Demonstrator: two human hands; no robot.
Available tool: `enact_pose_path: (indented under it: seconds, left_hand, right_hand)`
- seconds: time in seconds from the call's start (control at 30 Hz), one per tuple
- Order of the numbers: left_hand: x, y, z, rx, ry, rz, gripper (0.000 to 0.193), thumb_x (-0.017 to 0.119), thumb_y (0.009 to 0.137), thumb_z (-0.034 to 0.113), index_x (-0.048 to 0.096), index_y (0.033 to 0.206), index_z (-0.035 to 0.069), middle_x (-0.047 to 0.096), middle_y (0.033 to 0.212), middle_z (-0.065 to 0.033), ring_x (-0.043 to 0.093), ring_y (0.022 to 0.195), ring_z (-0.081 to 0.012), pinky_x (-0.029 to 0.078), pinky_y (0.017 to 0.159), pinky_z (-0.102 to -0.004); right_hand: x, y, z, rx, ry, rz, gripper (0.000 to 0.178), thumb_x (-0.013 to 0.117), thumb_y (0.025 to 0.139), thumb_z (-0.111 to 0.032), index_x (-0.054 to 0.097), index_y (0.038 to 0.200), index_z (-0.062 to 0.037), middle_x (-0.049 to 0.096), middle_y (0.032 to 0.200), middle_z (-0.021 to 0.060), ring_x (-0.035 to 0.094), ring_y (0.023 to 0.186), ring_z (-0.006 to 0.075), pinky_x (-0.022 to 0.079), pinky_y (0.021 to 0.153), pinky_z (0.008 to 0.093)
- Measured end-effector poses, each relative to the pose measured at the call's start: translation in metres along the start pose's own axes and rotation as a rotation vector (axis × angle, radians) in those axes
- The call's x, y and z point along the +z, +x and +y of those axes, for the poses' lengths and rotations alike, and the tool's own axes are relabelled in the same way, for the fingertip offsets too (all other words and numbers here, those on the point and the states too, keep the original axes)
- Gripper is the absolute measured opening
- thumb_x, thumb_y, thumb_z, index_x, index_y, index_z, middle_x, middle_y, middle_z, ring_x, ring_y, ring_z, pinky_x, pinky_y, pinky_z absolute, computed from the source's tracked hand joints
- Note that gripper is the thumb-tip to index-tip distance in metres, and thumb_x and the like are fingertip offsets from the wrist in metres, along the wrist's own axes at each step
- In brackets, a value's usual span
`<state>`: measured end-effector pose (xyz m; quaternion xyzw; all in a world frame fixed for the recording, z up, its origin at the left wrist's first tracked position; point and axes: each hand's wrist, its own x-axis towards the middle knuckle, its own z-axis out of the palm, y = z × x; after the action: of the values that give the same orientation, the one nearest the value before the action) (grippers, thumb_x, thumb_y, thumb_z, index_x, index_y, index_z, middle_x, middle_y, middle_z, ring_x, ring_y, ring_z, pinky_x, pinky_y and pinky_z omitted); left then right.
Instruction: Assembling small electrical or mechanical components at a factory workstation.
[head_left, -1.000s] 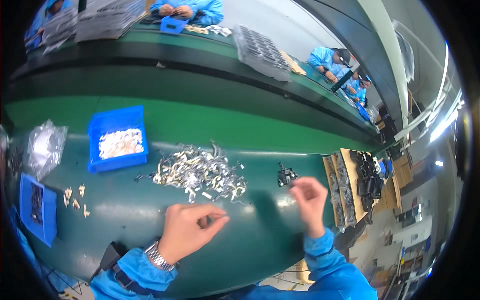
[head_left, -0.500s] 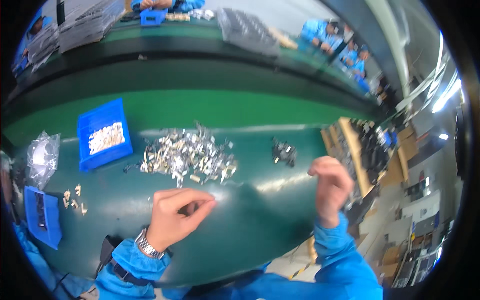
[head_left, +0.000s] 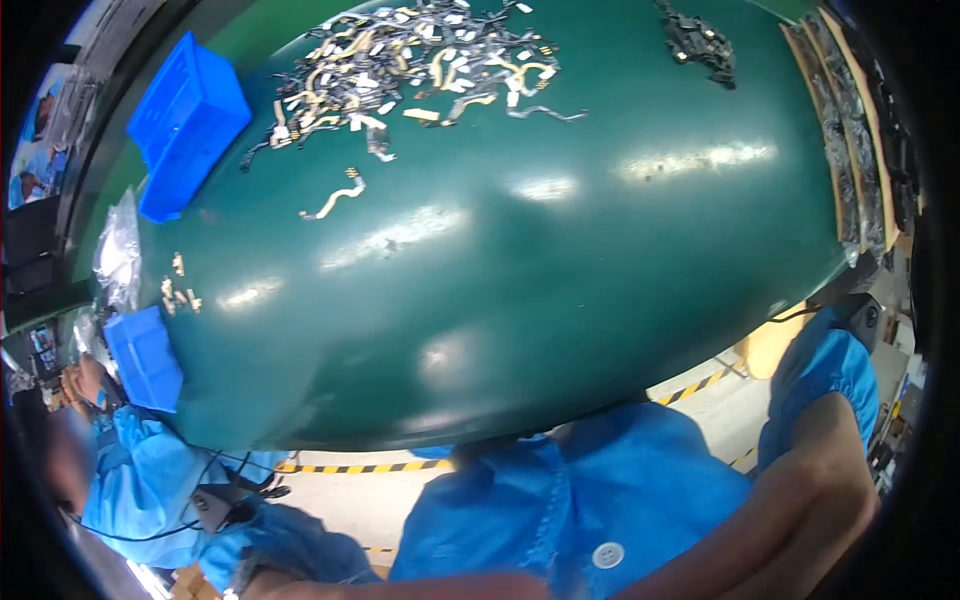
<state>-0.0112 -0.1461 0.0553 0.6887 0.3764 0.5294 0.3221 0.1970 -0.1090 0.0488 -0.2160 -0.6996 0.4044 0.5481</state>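
Note:
My right arm (head_left: 820, 480) comes in from the right out of a blue sleeve and runs down toward the lower edge. The fingers of that hand lie outside the picture. At the bottom middle, a blurred strip of my left hand (head_left: 430, 586) shows beside a blue cuff, its fingers hidden. Both are drawn in close to my body, off the table, and whatever they hold cannot be seen. On the green table (head_left: 560, 320) lies a heap of short cables with connectors (head_left: 400, 75). A single beige cable (head_left: 335, 198) lies in front of the heap.
A blue bin (head_left: 190, 125) stands far left, a smaller blue bin (head_left: 145, 358) nearer. Between them lie a clear plastic bag (head_left: 120, 250) and several small beige parts (head_left: 180, 292). Black parts (head_left: 700, 45) sit far right, near stacked trays (head_left: 850, 130). A co-worker's sleeve (head_left: 125, 465) shows at left.
Both hands have left the space above the table and moved down toward my body. The view has tilted downward, so the table's front edge and my blue clothing now show.

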Motion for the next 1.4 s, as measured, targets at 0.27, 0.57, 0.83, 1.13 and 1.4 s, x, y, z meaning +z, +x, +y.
enact_pose_path:
  seconds: [0.27, 0.57, 0.83, 1.13, 1.4]
  left_hand:
    - [-0.011, -0.010, -0.014, -0.050, -0.059, -0.077, 0.015, 0.073, 0.085, 0.022, 0.067, 0.095, 0.013, 0.065, 0.092, -0.0033, 0.062, 0.090, -0.0203, 0.052, 0.083, -0.0461]
    - [-0.018, -0.009, -0.024, -0.079, -0.076, -0.108, 0.019, 0.073, 0.085, 0.025, 0.067, 0.099, 0.013, 0.064, 0.098, -0.0050, 0.059, 0.096, -0.0194, 0.050, 0.084, -0.0493]
    - [-0.031, -0.005, -0.034, -0.090, -0.094, -0.115, 0.023, 0.073, 0.085, 0.028, 0.067, 0.103, 0.014, 0.063, 0.104, -0.0065, 0.057, 0.102, -0.0185, 0.049, 0.086, -0.0521]
    - [-0.035, -0.005, -0.035, -0.083, -0.077, -0.113, 0.028, 0.073, 0.085, 0.031, 0.067, 0.107, 0.014, 0.062, 0.110, -0.0082, 0.054, 0.109, -0.0176, 0.048, 0.087, -0.0552]
    - [-0.037, -0.009, -0.032, -0.096, -0.077, -0.087, 0.032, 0.073, 0.086, 0.034, 0.067, 0.110, 0.014, 0.061, 0.116, -0.0097, 0.052, 0.115, -0.0168, 0.047, 0.089, -0.0580]
  right_hand:
    - [-0.046, -0.006, -0.001, 0.013, -0.168, -0.124, 0.018, 0.064, 0.095, -0.022, 0.065, 0.087, -0.0061, 0.071, 0.082, 0.0089, 0.068, 0.069, 0.0153, 0.053, 0.060, 0.0281]
    - [-0.073, -0.007, -0.005, 0.017, -0.280, -0.158, 0.017, 0.065, 0.095, -0.022, 0.064, 0.090, -0.0062, 0.071, 0.084, 0.0100, 0.068, 0.071, 0.0168, 0.052, 0.062, 0.0295]
    - [-0.080, 0.000, -0.002, 0.006, -0.315, -0.155, 0.016, 0.065, 0.094, -0.022, 0.064, 0.093, -0.0063, 0.070, 0.086, 0.0110, 0.067, 0.073, 0.0180, 0.052, 0.063, 0.0307]
    - [-0.091, -0.003, -0.009, -0.046, -0.377, -0.169, 0.017, 0.066, 0.094, -0.023, 0.062, 0.097, -0.0064, 0.069, 0.089, 0.0122, 0.067, 0.075, 0.0194, 0.052, 0.065, 0.0320]
    - [-0.111, -0.005, -0.013, -0.051, -0.429, -0.140, 0.018, 0.067, 0.093, -0.023, 0.062, 0.100, -0.0065, 0.069, 0.091, 0.0132, 0.066, 0.077, 0.0207, 0.052, 0.066, 0.0332]
